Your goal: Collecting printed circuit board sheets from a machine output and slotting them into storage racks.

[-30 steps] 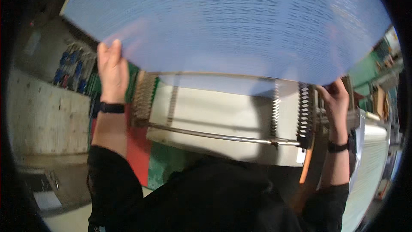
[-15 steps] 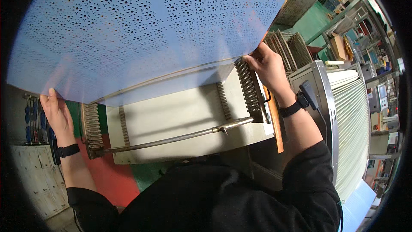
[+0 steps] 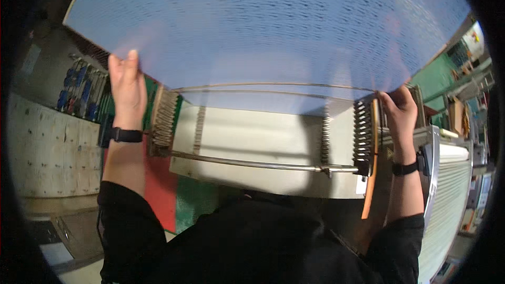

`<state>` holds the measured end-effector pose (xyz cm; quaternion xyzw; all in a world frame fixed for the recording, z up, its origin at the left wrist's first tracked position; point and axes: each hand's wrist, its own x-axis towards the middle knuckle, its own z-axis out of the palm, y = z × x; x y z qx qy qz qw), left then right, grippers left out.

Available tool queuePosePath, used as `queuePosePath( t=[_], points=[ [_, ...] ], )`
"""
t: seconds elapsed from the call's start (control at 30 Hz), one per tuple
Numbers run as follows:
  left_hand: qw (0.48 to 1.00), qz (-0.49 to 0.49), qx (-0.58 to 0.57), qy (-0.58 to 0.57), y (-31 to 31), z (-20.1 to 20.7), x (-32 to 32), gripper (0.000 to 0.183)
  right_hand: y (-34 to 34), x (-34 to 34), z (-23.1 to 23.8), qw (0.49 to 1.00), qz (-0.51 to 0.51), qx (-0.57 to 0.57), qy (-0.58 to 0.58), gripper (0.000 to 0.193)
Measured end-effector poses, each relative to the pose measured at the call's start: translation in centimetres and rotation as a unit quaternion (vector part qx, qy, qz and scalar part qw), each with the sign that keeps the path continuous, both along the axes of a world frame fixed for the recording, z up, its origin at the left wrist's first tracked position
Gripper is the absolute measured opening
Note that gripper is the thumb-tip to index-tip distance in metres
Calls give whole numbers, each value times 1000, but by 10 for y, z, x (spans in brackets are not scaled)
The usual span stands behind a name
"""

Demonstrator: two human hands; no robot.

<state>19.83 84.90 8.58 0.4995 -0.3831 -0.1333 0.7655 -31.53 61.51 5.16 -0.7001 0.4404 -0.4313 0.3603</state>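
A large blue perforated panel (image 3: 273, 26) fills the upper part of the view, its holes smeared by motion. My left hand (image 3: 128, 89) grips its left lower edge, thumb and fingertips closed at the rim. At the right lower corner, my right hand (image 3: 402, 110) is closed on the same panel, beside the rack. Below the panel stands a rack with a row of metal coils on its left side (image 3: 164, 121) and another on its right side (image 3: 362, 137). A metal rod (image 3: 252, 164) spans the rack's near side. The panel's far edge is out of view.
Pale surface (image 3: 258, 131) inside the rack. An orange strip (image 3: 370, 184) rises by its right side. Right of my arm is a machine with a pale ribbed cover (image 3: 452, 194). Cream cabinets (image 3: 52, 147) stand at left; red and green floor (image 3: 160, 189) shows below.
The view has turned, and the panel now appears more level across it. Both hands keep their hold; in the picture the left sits higher and the right lower, both farther right.
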Motion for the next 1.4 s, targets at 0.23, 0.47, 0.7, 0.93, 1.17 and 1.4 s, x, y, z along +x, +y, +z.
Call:
queuePosePath(
  t=[0.23, 0.47, 0.7, 0.93, 1.17, 1.4],
  points=[
    [999, 22, -25, -15, 5, 10, -2, 33, 2, 6, -1, 999, -12, -33, 37, 20],
    [1000, 7, -19, -20, 3, 10, 2, 36, 2, 11, -9, 1000, -4, -14, 4, 21],
    [1000, 4, 2, -11, -4, -19, 1, 39, 2, 9, -37, 999, -1, 29, -20, 27],
    [1000, -2, -13, 17, 12, -11, -7, 39, 21, -4, -9, 1000, -17, 11, -10, 23],
    [998, 39, 28, 43, 15, -19, 0, 24, 18, 1, 13, 980, 25, -67, 184, 24],
    [1000, -2, 19, 10, 25, -16, 12, 32, 12, 7, -1, 991, 32, -14, 129, 31]
  ],
)
